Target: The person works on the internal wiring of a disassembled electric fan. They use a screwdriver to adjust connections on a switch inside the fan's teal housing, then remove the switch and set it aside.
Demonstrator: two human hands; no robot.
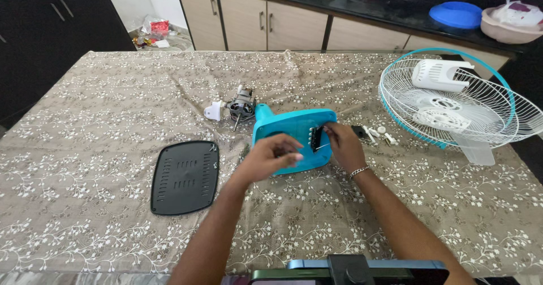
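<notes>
Near the table's (85, 217) middle, your left hand (271, 156) hovers half-curled over the turquoise fan base (285, 127), holding nothing visible, while your right hand (343, 144) pinches a small black part (317, 138) against it.

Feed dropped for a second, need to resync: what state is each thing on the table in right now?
Teal base: lying flat, held by both hands.
Black part: pinched by right hand at the base.
Left hand: on the base, fingers curled.
Motor: out, lying loose.
Black cover: detached, flat.
Grille: off, lying flat.
White cover: resting in grille.
</notes>
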